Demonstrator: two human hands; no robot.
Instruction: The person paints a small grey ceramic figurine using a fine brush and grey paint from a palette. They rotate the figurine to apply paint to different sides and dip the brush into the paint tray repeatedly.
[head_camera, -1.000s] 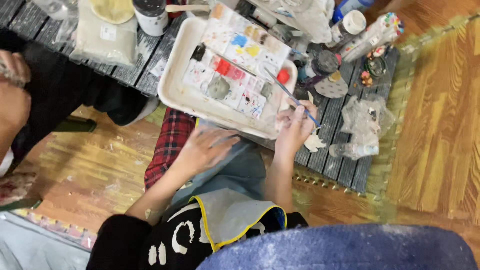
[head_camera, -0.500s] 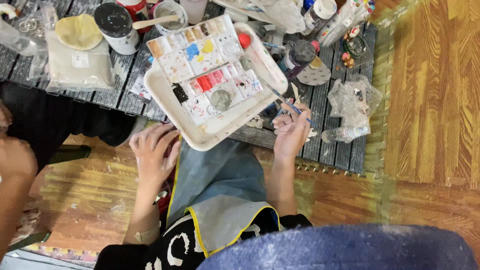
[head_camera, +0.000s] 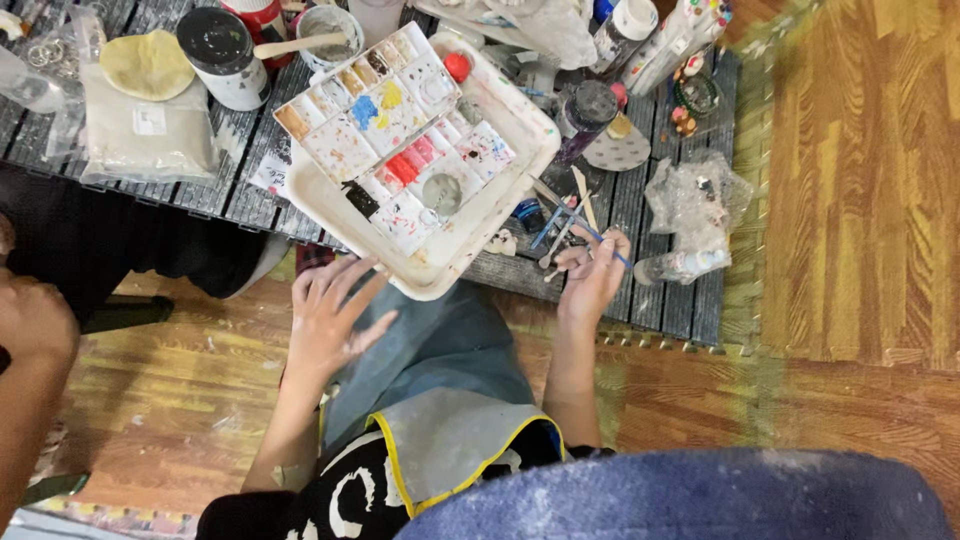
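Holding thin paintbrushes (head_camera: 565, 225) in a clenched grip, the right hand (head_camera: 592, 275) rests at the slatted table (head_camera: 640, 215) edge. The left hand (head_camera: 328, 318), released, fingers spread, sits under the overhanging white paint tray (head_camera: 440, 275); a nudge could tip it.

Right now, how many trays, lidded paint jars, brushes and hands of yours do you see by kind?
White palette tray: 1
Dark-lidded paint jars: 2
Brushes held in right hand: 1
Own hands, with left hand: 2
Total: 6
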